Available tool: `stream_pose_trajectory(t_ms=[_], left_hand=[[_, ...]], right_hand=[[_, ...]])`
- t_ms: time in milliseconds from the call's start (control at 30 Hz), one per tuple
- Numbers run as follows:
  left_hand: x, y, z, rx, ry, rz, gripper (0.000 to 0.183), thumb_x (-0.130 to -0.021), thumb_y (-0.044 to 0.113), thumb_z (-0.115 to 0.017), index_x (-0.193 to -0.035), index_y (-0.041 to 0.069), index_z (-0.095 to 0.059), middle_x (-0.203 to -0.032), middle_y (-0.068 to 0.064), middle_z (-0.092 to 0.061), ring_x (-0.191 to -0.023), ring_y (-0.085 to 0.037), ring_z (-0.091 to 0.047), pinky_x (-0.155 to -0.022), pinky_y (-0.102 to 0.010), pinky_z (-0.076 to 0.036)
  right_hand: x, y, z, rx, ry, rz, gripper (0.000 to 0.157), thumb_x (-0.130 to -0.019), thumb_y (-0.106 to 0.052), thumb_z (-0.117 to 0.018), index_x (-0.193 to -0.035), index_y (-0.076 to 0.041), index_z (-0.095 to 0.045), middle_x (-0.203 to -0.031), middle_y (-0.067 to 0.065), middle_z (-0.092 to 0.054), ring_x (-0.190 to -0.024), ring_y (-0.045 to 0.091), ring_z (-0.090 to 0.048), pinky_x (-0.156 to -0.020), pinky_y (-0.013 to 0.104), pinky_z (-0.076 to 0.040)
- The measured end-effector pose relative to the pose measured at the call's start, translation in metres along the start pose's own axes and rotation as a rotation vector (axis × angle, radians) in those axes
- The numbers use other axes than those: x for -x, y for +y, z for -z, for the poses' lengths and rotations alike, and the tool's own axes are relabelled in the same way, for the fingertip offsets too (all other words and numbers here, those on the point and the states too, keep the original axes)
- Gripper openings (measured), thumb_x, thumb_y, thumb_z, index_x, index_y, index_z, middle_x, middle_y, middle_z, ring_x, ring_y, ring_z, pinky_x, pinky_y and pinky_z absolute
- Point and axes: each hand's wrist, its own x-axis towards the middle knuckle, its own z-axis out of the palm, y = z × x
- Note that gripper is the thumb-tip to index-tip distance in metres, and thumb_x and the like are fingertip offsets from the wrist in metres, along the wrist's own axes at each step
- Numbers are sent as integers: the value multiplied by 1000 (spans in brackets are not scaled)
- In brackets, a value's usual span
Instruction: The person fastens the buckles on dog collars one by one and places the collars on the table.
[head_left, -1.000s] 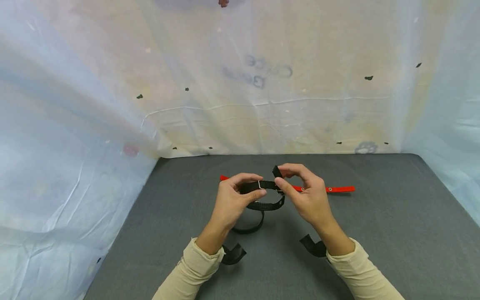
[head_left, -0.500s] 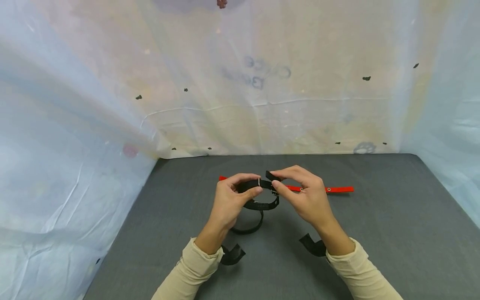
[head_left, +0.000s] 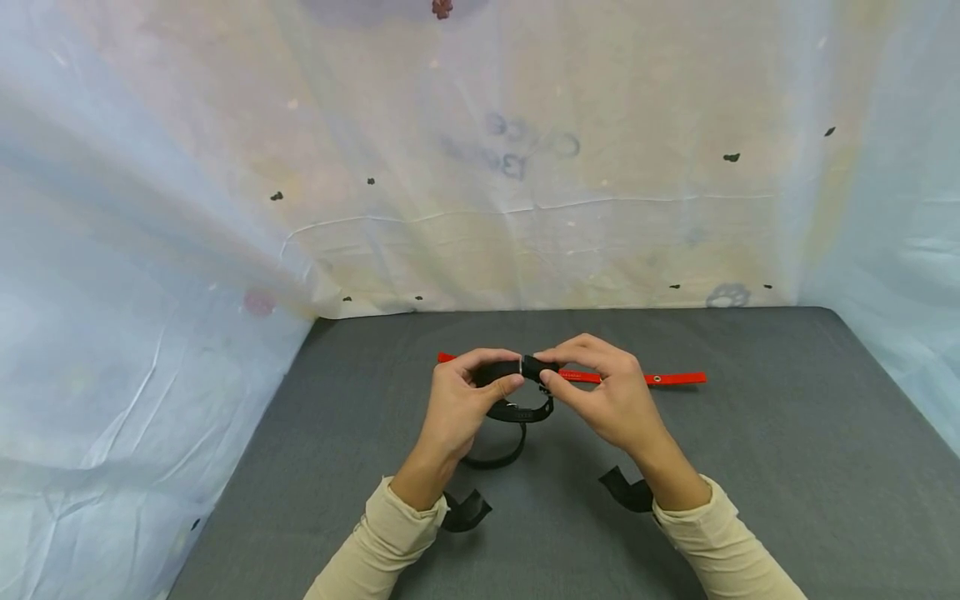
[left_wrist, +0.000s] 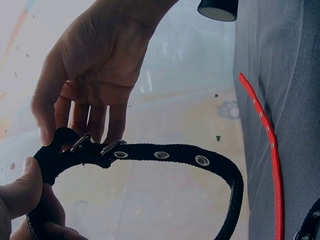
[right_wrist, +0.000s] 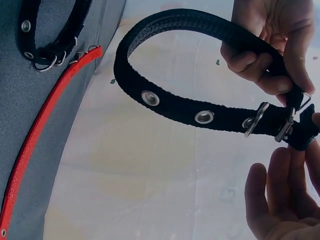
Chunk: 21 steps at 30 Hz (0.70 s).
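A black collar [head_left: 528, 414] with metal eyelets is held up as a loop between both hands. My left hand [head_left: 457, 408] pinches its band on the left side, thumb and fingers on opposite faces. My right hand [head_left: 607, 392] pinches the folded-over tip of the strap just right of a metal loop. In the right wrist view, the metal buckle [right_wrist: 286, 125] and a ring lie beside the strap end. The left wrist view shows the eyeleted band [left_wrist: 185, 154] curving away; fingers partly cover the buckle end.
A red collar [head_left: 678, 378] with eyelets lies across the grey table [head_left: 750, 475] behind the hands. Another black collar [head_left: 491, 462] lies on the table below the left hand. Pale printed sheeting [head_left: 540, 242] hangs behind and at the sides.
My right hand has moved left toward the left hand, bringing the upright strap tip down against the band by the metal loop. The left hand stays nearly still.
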Motion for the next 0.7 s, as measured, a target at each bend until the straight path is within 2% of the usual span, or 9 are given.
stream_pose_trajectory(t_ms=[133, 233, 533, 700], left_hand=[[1, 0, 0, 4, -3, -2, 27, -84, 6, -79, -110, 1, -74, -105, -16, -70, -85, -15, -66, -73, -26, -57], [1, 0, 0, 12, -6, -6, 28, -84, 5, -79, -110, 0, -73, -106, -17, -70, -85, -13, -66, -73, -26, -57], [1, -2, 0, 16, -27, -32, 27, -84, 5, -78, -111, 0, -73, -108, -20, -69, -88, -13, -67, -76, -26, -58], [1, -2, 0, 7, -19, -43, 27, -85, 5, -77, -111, 1, -73, -108, -20, -69, -90, -19, -66, -75, -25, -57]], right_hand=[[0, 0, 0, 10, -6, 6, 22, -86, -12, -78, -105, -22, -78, -100, -8, -71, -95, 11, -65, -81, 29, -54], [0, 1, 0, 16, -8, 15, 22, -86, -12, -79, -105, -22, -78, -100, -8, -71, -94, 10, -65, -80, 26, -54], [1, 0, -1, 23, -16, 37, 22, -86, -12, -79, -105, -22, -78, -100, -8, -70, -94, 10, -65, -79, 27, -54], [0, 0, -2, 27, -16, 38, 23, -86, -13, -79, -107, -22, -78, -101, -8, -70, -95, 11, -65, -80, 27, -54]])
